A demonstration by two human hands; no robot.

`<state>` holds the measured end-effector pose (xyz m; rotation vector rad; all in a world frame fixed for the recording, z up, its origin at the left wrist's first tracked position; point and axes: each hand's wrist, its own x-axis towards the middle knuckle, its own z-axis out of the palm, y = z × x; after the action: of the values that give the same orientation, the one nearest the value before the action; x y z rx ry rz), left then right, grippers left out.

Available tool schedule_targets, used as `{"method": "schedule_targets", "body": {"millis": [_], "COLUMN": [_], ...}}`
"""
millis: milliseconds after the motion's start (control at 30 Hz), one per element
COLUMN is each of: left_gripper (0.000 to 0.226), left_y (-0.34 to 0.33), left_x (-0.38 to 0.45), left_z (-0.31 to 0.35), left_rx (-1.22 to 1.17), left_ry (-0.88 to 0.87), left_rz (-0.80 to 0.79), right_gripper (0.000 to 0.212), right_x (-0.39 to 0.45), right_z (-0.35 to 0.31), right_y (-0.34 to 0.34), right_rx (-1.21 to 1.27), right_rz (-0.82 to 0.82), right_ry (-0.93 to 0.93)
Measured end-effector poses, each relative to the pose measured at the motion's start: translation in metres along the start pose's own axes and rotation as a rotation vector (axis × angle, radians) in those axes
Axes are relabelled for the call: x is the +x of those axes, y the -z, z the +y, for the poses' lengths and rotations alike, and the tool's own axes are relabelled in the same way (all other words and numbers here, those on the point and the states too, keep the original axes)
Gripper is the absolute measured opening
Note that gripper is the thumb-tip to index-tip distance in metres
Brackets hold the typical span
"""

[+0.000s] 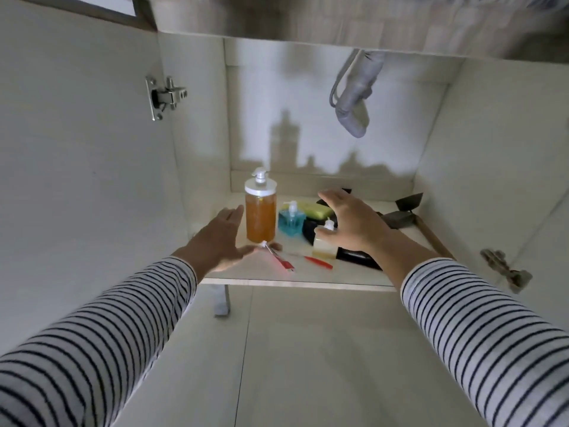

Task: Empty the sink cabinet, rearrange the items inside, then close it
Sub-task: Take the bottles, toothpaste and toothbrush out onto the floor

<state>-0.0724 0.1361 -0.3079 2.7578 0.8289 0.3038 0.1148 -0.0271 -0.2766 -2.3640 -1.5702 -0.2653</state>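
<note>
Both my hands reach into the open white sink cabinet [197, 149]. My left grip [221, 238] is spread, empty, beside the tall amber plastic pump bottle [260, 217] on the cabinet floor. My right grip [348, 223] is spread over the small clear bottle of yellow liquid [324, 243]. The full amber bottle looks heavy and smooth; I'd wrap its body, not the pump.

The left side of the cabinet floor [212, 223] is left free; the right is blocked by bottles and a grey pipe [354, 112] above
</note>
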Motion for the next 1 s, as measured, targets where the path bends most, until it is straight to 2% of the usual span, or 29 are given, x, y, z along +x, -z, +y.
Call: {"method": "schedule_targets", "body": {"millis": [100,267,433,600,733,1000], "left_gripper": [0.097,0.114,0.122,0.130,0.129,0.122], "left_y": [-0.022,-0.054,-0.082,-0.101,-0.103,-0.115], "left_x": [0.026,0.079,0.141,0.181,0.200,0.213], "left_z": [-0.015,-0.030,-0.046,-0.052,-0.056,-0.056], "left_rx": [-0.080,-0.179,-0.233,-0.283,-0.311,-0.391], "left_ry": [-0.008,-0.087,0.024,0.058,0.057,0.085], "left_rz": [0.073,0.083,0.172,0.243,0.264,0.328], "right_gripper": [0.075,0.081,0.092,0.112,0.121,0.118], "right_x": [0.033,0.103,0.164,0.207,0.235,0.247], "right_z": [0.013,0.040,0.066,0.075,0.071,0.076], "right_y": [-0.032,-0.084,-0.132,-0.161,-0.169,-0.184], "right_rx": [0.069,0.171,0.315,0.449,0.582,0.661], "right_rz": [0.032,-0.062,0.004,-0.032,-0.051,-0.085], "right_ry": [0.048,0.110,0.187,0.259,0.322,0.401]}}
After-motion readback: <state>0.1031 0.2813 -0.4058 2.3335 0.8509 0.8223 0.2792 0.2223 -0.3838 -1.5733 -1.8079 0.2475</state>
